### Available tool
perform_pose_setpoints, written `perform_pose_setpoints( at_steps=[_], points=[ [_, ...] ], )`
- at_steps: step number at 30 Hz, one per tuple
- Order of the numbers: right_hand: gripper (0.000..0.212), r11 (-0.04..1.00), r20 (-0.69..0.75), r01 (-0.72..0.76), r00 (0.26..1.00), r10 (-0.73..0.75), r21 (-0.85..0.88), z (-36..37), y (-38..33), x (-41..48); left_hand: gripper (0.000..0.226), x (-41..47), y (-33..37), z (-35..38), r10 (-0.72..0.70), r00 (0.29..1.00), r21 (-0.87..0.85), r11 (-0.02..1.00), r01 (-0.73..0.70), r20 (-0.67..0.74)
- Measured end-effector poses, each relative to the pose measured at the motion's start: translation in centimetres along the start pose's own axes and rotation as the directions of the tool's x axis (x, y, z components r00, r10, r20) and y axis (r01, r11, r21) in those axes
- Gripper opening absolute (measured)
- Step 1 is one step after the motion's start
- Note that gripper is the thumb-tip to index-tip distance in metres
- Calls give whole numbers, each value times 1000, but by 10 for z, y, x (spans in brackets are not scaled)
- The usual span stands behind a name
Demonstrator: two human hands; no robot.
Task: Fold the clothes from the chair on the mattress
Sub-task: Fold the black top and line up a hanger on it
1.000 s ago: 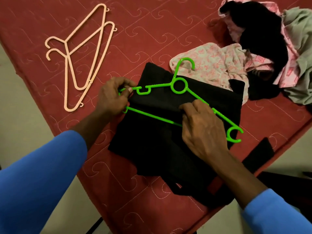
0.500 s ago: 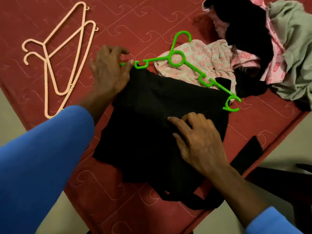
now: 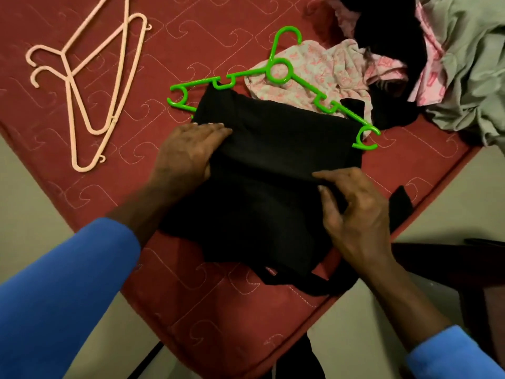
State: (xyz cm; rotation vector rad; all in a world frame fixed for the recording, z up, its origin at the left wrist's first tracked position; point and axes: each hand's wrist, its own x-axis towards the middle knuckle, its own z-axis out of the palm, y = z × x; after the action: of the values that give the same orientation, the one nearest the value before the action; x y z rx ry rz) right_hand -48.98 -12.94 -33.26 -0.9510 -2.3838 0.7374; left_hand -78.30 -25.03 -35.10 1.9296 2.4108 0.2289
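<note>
On the red mattress (image 3: 207, 310) the black garment (image 3: 267, 203) lies spread near the front edge; its cut is hard to read in the dark cloth. The green hanger (image 3: 268, 71), on top of it a second ago, now lies just beyond, so folding can start. The left hand (image 3: 188, 151) has released the hanger and presses straight-fingered on the garment's left side, thumb hidden. The right hand (image 3: 352, 209) pinches a fold. No chair can be made out.

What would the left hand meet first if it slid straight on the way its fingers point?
Mostly more of the black folded garment that the left hand rests on; beyond its far edge, probably the green plastic hanger.
</note>
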Motion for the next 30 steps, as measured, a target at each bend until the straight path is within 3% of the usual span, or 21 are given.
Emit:
perform_pose_setpoints(
  at_steps=[3,6,12,16,19,21,24,27,30],
  points=[
    [20,1000,-27,4,1000,-4,22,-12,-10,-3,66,-12,-6,-16,-28,1000,-40,999,28,7],
    [20,995,-1,99,995,-99,-16,-22,-22,-19,64,-42,-5,-33,5,999,-57,998,-8,-51],
    [26,964,145,238,965,-220,-123,-28,-29,-72,65,-119,9,-25,60,998,-118,991,-59,10],
    [22,958,223,233,955,-194,-167,-24,-21,-94,71,-133,19,-19,51,998,-112,993,-47,33],
    [18,947,292,206,947,-130,-247,-24,-22,-92,57,-136,26,-21,89,994,-78,993,-84,66],
    [23,954,258,167,961,-101,-249,-22,-29,-81,45,-138,27,-24,95,991,-102,991,-86,93],
    [42,979,196,102,978,-66,-179,-4,-45,-54,40,-128,32,-29,-74,997,-277,958,74,11],
    [69,962,348,131,937,-41,-239,33,-51,-27,37,-84,19,-22,-377,922,-345,880,327,-89],
    [78,930,485,190,875,-14,-315,60,-40,-22,36,-32,-11,-8,-585,806,-303,754,583,92]
  ],
)
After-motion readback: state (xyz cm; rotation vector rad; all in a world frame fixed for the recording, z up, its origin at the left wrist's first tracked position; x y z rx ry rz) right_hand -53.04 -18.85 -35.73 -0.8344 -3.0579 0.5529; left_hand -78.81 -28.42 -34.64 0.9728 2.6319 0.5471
